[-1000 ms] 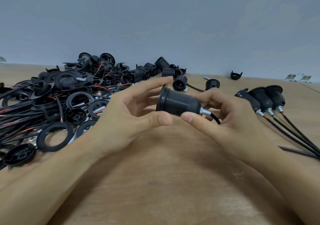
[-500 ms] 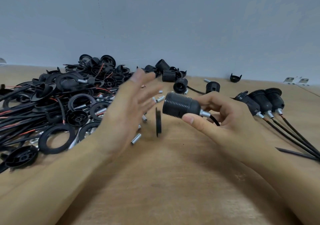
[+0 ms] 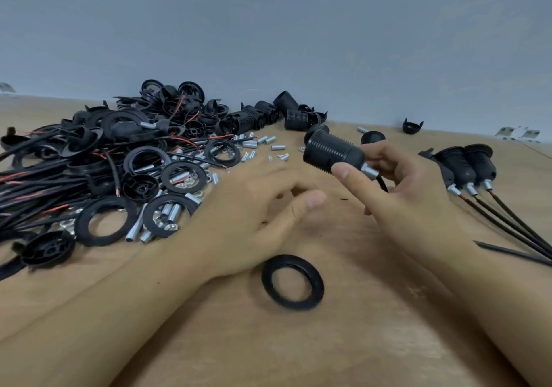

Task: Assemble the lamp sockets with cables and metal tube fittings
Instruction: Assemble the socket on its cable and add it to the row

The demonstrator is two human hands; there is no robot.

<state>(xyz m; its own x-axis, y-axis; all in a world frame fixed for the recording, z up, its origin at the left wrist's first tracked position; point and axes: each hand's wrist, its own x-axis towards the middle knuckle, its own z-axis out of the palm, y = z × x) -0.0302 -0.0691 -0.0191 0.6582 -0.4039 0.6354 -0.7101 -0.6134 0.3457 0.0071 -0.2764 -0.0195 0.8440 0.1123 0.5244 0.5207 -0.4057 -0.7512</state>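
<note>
- The right hand (image 3: 409, 204) pinches a black threaded lamp socket (image 3: 333, 154) at its narrow end, thumb on the near side and fingers curled behind, just where the metal tube fitting (image 3: 369, 171) leaves the body
- The socket's long axis runs from those fingers up and to the left, open mouth pointing away from the palm toward the parts pile; a black cable (image 3: 382, 184) drops from the fitting down into the palm
- The left hand (image 3: 263, 213) holds nothing: fingers loosely extended and slightly blurred, thumb stretched toward the right hand, palm low over the wooden table (image 3: 343, 351)
- A loose black threaded ring (image 3: 292, 282) lies flat on the table, below and nearer the person than both hands, just beside the left wrist and well apart from the socket; the left hand is the nearer one to it
- My judgement: the ring belongs on the socket's threaded body, so the free left hand would have to pull back toward the wrist to pick it up, then bring it to the open mouth
- The ring is a thin flat collar with a wide hole, matte black
- Further left of the left fingers: a heap of rings, caps, cables and small metal tubes (image 3: 167, 213); right of the right hand, three finished sockets (image 3: 466, 165) with cables
</note>
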